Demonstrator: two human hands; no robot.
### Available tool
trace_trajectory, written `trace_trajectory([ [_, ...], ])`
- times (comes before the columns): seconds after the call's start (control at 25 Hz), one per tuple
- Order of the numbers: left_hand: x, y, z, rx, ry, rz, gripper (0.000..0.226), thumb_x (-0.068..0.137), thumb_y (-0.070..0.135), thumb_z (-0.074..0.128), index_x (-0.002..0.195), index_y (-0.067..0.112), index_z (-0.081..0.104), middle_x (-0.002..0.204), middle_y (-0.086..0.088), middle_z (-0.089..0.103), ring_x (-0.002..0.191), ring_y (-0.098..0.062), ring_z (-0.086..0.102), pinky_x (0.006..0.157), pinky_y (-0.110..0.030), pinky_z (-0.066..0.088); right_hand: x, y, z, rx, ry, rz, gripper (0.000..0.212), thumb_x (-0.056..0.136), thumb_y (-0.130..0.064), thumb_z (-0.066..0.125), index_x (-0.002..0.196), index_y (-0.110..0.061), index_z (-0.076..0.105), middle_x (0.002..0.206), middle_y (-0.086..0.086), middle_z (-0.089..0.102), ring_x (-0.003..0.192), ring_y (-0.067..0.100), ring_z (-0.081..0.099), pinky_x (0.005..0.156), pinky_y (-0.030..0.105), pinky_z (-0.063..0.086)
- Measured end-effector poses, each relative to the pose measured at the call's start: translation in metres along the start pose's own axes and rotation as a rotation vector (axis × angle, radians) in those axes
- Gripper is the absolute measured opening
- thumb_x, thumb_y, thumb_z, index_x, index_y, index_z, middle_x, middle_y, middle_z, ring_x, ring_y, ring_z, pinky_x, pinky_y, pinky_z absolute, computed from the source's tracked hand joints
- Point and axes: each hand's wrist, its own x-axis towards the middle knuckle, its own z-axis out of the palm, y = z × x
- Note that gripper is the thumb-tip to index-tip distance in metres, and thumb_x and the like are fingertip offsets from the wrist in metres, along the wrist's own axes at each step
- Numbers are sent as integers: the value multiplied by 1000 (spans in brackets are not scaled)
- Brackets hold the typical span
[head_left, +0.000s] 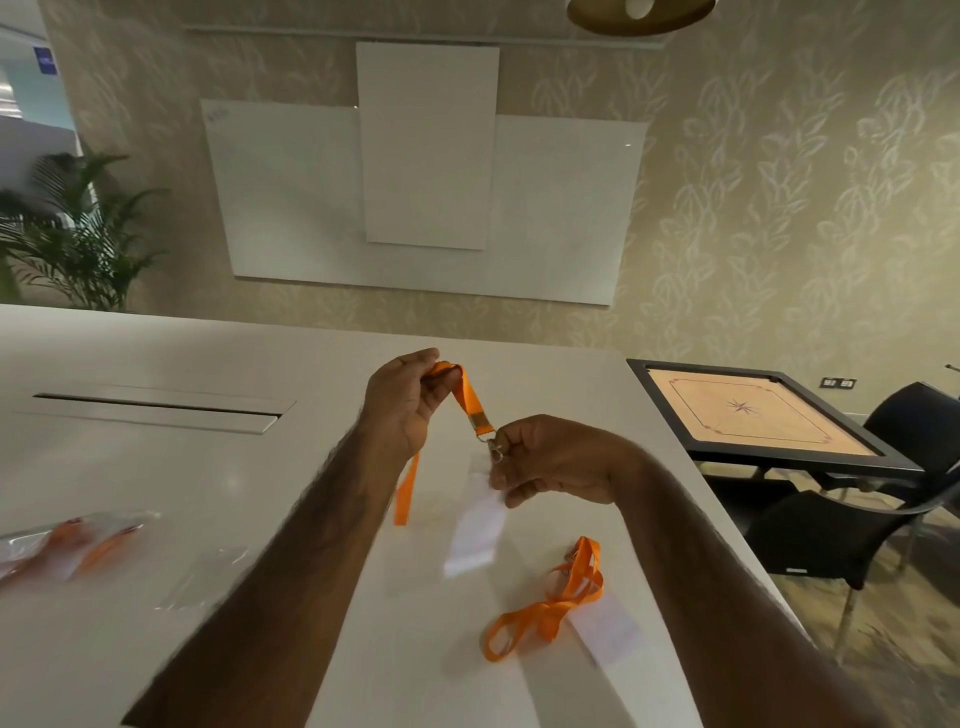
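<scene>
I hold an orange lanyard (466, 397) above the white table (156, 467). My left hand (402, 400) pinches the strap near its top, and the loose end hangs down past my wrist. My right hand (550, 465) grips the metal clip (492, 449) at the strap's lower end together with the top of a clear badge sleeve with a white card (475, 530), which hangs below my fingers. A second orange lanyard (550, 603) with its own white card sleeve (605, 631) lies on the table at the lower right.
More packed orange lanyards in clear wrap (67, 543) and an empty clear sleeve (202, 577) lie at the left. A recessed cable slot (156, 408) is set in the table. A carrom board (758, 410) and black chairs (841, 525) stand to the right.
</scene>
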Motion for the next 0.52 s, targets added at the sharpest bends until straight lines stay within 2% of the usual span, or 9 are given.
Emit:
trace_trajectory([
  [0.08,1,-1,1,-10,11,15,3,93,-2,65,91,-2,66,67,-12,73,62,-20,75,56,-28,60,2,-2,3,21,74,-41,24,86,1,73,107,9,66,97,14,72,90,25,70,87,38,60],
  [0.16,6,0,-4,29,49,33,4,94,2,66,92,-1,66,70,-13,73,62,-20,74,57,-28,59,1,-6,2,14,191,-80,19,84,4,74,102,7,70,92,14,74,85,24,72,78,34,61],
  [0.28,9,-1,-17,296,81,16,9,96,11,65,97,3,65,78,-15,73,60,-19,72,54,-26,57,-2,-13,-5,-56,341,-161,15,83,-2,76,97,1,73,88,9,75,80,19,72,66,30,60],
  [0.36,5,-6,-22,470,43,-32,12,98,14,62,98,2,63,73,-13,73,52,-17,68,46,-23,53,-2,-19,-10,-102,410,-212,9,84,-9,76,93,-8,76,88,4,76,79,16,71,66,29,57],
  [0.44,1,-12,-26,882,4,-6,23,98,24,60,94,2,64,70,-10,72,46,-17,64,43,-22,47,-2,-26,-15,-75,421,-240,6,86,-12,73,89,-16,77,89,2,76,78,14,68,66,29,52],
  [0.48,-1,-14,-27,1137,-19,40,30,98,31,60,89,3,64,68,-7,71,46,-18,62,45,-23,45,-2,-28,-15,-55,406,-246,8,88,-11,71,89,-18,76,89,1,75,79,13,65,66,28,50],
  [0.52,-5,-14,-27,1286,-90,92,33,97,34,60,84,4,65,66,-4,69,48,-17,62,50,-25,45,-1,-30,-16,-48,382,-246,10,90,-11,69,90,-19,75,91,1,74,80,13,63,67,27,48],
])
